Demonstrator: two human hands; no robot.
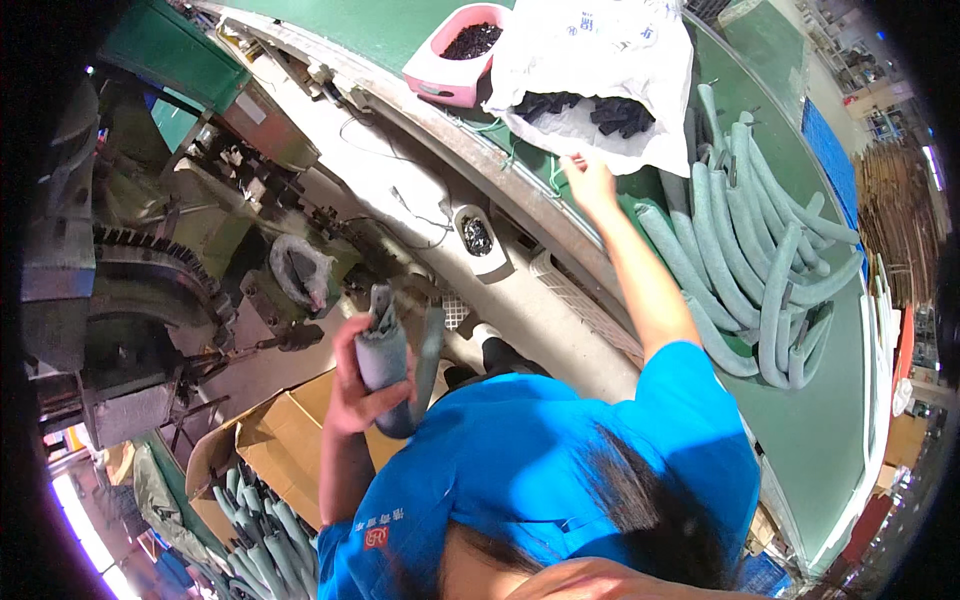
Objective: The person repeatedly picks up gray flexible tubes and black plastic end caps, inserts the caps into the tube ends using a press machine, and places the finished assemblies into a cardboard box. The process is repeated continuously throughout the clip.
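Note:
My left hand [350,390] is shut around a grey foam tube [385,350], held upright in front of my blue shirt; a second tube end shows just beside it. My right hand [590,182] reaches out over the green table [830,420], fingertips at the lower edge of a white plastic bag [600,50]. The bag lies open with small black parts [620,115] spilling from its mouth. I cannot see anything held in the right hand.
A pile of several long grey-green foam tubes [760,250] lies on the table right of my arm. A pink tub [455,70] of black parts stands behind the bag. A cardboard box [270,440] of tubes sits lower left, beside machinery [130,300].

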